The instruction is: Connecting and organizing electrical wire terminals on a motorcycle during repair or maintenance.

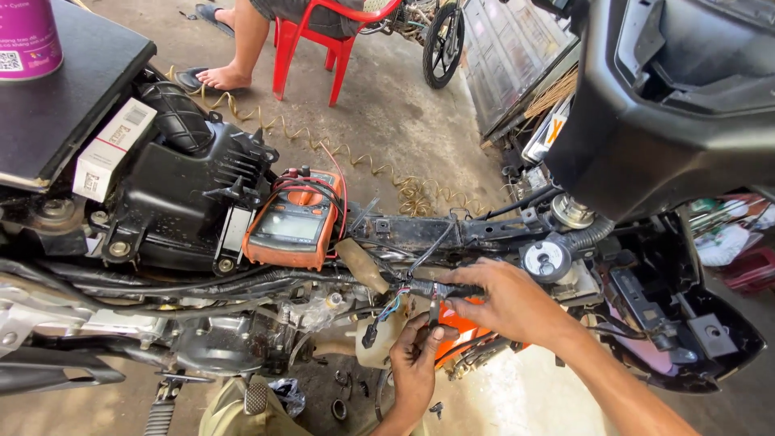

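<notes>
A stripped motorbike frame (452, 230) lies across the view with its black wiring harness (436, 288) exposed. My right hand (504, 300) pinches the harness near a taped joint. My left hand (416, 363) comes up from below and grips a small dark tool or probe (433, 313) against the same wires, next to a connector with coloured leads (379, 323). An orange multimeter (292, 222) with red and black leads rests on the frame to the left of both hands.
A black air-box (186, 186) and a white carton (109, 149) sit at left, beside a black seat (56, 89) holding a purple can (28, 36). Black body panels (662, 105) loom at right. A seated person's bare leg (234, 48) and red chair (311, 40) are behind.
</notes>
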